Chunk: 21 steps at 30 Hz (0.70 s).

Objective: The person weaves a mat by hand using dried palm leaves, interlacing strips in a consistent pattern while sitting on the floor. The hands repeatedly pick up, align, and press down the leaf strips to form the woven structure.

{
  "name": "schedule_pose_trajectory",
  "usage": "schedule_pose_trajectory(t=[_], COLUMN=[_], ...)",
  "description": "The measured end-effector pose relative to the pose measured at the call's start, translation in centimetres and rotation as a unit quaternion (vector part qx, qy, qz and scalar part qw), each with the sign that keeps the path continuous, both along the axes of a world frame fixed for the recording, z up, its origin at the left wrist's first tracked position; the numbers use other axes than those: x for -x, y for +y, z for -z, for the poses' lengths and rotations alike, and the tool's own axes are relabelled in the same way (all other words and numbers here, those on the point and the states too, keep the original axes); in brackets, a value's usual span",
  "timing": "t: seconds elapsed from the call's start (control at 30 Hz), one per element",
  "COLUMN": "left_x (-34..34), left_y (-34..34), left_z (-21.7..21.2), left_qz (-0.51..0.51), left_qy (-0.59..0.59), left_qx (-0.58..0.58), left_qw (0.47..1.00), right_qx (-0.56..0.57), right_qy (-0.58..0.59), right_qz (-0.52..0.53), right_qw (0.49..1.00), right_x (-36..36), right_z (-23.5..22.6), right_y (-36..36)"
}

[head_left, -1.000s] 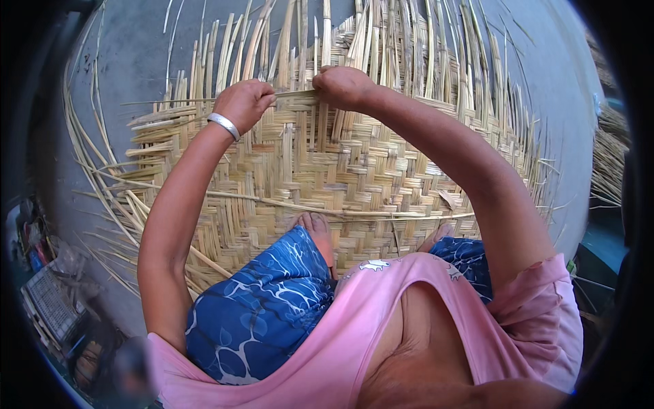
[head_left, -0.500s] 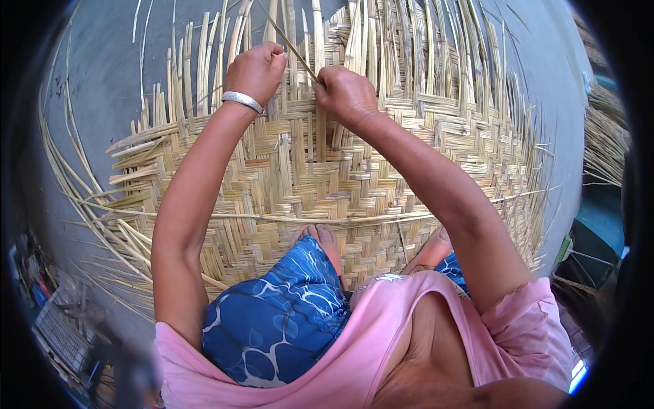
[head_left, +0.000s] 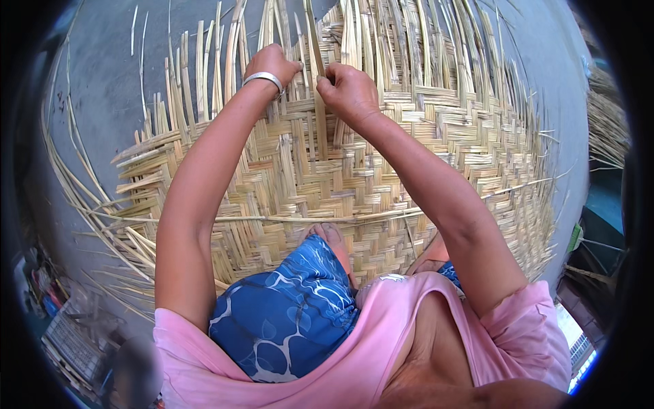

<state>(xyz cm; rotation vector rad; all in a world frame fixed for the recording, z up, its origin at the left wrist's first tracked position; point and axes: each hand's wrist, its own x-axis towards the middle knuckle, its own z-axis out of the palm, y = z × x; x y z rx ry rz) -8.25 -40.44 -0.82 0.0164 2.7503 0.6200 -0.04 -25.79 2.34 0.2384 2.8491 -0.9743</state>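
Bamboo mat (head_left: 327, 184) flat on the concrete floor (head_left: 102, 88), near half woven tight; far edge is loose upright strips (head_left: 381, 41) (plenty left). Left hand (head_left: 272, 65) and right hand (head_left: 347, 88) both clenched on one strip (head_left: 315, 61) at the weave front.

Left hand (head_left: 274, 63), right hand (head_left: 349, 88) clenched, arms outstretched.

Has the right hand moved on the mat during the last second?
Cannot tell: the camera itself shifts. The right hand stays at the woven mat's far edge by the left hand, gripping a strip.
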Motion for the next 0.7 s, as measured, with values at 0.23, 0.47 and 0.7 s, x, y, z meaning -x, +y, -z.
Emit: schedule_pose_trajectory(t=[0.23,0.47,0.7], left_x=[1.0,1.0,1.4], left_y=[-0.9,-1.1,-0.9], left_z=[1.9,1.7,1.8], left_qz=[-0.033,-0.016,-0.015], left_qy=[0.033,0.097,-0.089], left_qx=[-0.085,-0.109,-0.169], left_qw=[0.995,0.989,0.982], right_qx=[0.03,0.04,0.041], right_qy=[-0.002,0.005,0.023], right_qz=[0.016,0.001,-0.012], right_qw=[0.999,0.999,0.999], right_x=[-0.3,-0.5,-0.3], right_z=[-0.2,-0.1,0.7], right_y=[0.2,0.5,0.9])
